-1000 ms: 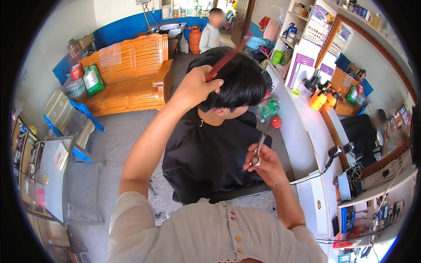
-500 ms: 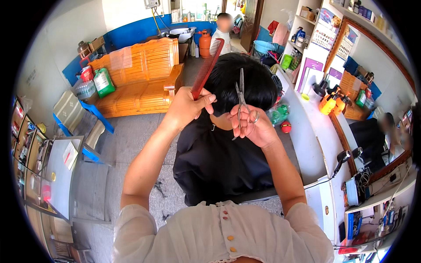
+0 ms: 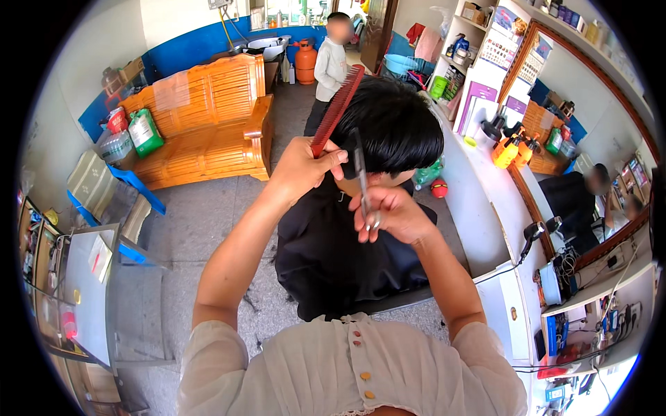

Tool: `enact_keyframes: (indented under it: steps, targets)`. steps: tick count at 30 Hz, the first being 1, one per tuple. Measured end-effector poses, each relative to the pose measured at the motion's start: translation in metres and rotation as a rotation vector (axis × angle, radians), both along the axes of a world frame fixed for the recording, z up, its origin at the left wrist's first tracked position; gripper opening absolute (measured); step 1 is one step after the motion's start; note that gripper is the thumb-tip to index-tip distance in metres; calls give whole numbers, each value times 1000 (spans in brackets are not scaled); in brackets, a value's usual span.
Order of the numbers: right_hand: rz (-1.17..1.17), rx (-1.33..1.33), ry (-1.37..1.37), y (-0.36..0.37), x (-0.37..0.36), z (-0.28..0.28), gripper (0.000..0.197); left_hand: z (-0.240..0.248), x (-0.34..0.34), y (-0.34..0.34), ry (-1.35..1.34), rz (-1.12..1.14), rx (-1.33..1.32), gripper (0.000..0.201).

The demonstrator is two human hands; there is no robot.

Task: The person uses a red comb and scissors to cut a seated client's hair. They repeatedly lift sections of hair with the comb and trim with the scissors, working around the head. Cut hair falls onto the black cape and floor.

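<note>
In front of me sits a person with short black hair (image 3: 392, 128), draped in a black cape (image 3: 340, 256). My left hand (image 3: 305, 166) is closed round the lower end of a red comb (image 3: 338, 107), which slants up along the left side of the head. In my right hand (image 3: 394, 213) is a pair of scissors (image 3: 361, 173), fingers in the handle rings. The blades point up beside the hair, close together and a little blurred. The comb's tip lies against the edge of the hair.
A wooden bench (image 3: 201, 125) stands at the far left. Another person (image 3: 331, 66) stands beyond the head, near an orange gas cylinder (image 3: 305, 62). Along the right runs a white counter (image 3: 479, 187) with yellow spray bottles (image 3: 506, 151), a hair dryer (image 3: 533, 236) and a framed mirror (image 3: 596, 139).
My right hand has shifted left and slightly down, and the scissor blades have come together. The seated head has turned right. The person at the back shows more fully.
</note>
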State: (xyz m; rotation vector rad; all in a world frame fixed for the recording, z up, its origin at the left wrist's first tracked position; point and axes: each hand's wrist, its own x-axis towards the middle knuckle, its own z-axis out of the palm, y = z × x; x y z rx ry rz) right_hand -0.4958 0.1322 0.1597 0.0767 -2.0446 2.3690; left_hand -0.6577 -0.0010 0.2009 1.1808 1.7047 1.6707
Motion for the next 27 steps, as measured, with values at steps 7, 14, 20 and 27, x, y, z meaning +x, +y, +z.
enact_keyframes:
  steps: [7, 14, 20, 27]
  targets:
    - [-57, 62, 63, 10, -3, -6, 23, -3, -18, -3, 239, 69, -7, 21]
    - [45, 243, -121, -3, 5, -36, 26, 12, 1, 53, 572, 341, 120, 34]
    - [-77, 39, -11, 13, 47, -26, 35, -7, -2, 66, 624, 247, -116, 32]
    - [-182, 55, 142, 28, 11, -5, 27, -5, -9, 27, -12, 15, -44, 16]
